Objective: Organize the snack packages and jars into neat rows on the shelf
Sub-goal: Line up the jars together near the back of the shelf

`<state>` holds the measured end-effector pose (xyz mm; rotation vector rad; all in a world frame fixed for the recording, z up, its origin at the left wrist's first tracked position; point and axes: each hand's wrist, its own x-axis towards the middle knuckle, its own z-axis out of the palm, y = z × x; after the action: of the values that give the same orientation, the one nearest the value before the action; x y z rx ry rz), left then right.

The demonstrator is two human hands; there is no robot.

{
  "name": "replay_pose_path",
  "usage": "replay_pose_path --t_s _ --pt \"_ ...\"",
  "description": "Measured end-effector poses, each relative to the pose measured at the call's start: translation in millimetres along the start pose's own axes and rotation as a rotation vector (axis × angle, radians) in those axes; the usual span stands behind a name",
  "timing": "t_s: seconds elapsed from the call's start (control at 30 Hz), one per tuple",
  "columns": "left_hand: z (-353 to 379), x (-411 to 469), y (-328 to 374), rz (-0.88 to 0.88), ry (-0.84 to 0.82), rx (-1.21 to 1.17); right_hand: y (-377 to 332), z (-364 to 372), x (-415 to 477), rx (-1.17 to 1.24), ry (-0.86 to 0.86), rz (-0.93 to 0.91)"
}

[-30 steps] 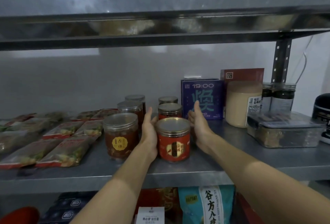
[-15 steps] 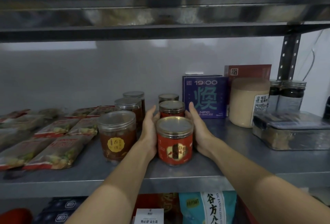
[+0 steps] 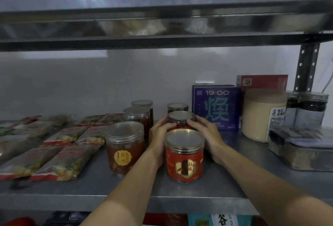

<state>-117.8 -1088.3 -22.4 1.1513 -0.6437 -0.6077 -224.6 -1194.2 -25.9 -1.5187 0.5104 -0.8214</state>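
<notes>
Left hand (image 3: pixel 161 136) and right hand (image 3: pixel 207 135) are clasping the middle jar (image 3: pixel 181 118), fingers curled round its lid; the front jar (image 3: pixel 184 157) is standing on the shelf (image 3: pixel 90 189) between the wrists, just short of the fingers

The upright purple cardboard box (image 3: pixel 216 107) reads "19:00" in white above a large teal 焕. The front clear plastic jar with a red label (image 3: pixel 184 159) shows 山核. The teal bag (image 3: pixel 221 220) at the bottom edge carries 谷 and "GU FA"
</notes>
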Motion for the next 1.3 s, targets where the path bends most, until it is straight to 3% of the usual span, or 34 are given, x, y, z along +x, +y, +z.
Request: replay_pose_path --t_s 0.3,0.43,0.57,0.93,1.3 --pt "2.6 -1.0 -3.6 -0.003 -0.024 -0.009 -1.1 2.1 -3.4 0.028 -0.034 -0.013" --pt "5.5 -13.8 2.3 -0.084 0.101 -0.039 -5.5 2.9 -12.5 -0.026 0.067 -0.022" --pt "4.8 -38.5 5.9 -0.14 0.092 -0.085 -0.3 -2.5 -30.7 0.002 0.132 -0.013" --pt "12.0 -106.0 -0.2 0.148 0.041 0.111 -1.2 0.5 -96.1 -0.018 -0.042 -0.023" --pt "14.2 -118.1 8.6 0.129 -0.044 0.207 -12.2 3.5 -113.0 -0.028 0.007 -0.042"
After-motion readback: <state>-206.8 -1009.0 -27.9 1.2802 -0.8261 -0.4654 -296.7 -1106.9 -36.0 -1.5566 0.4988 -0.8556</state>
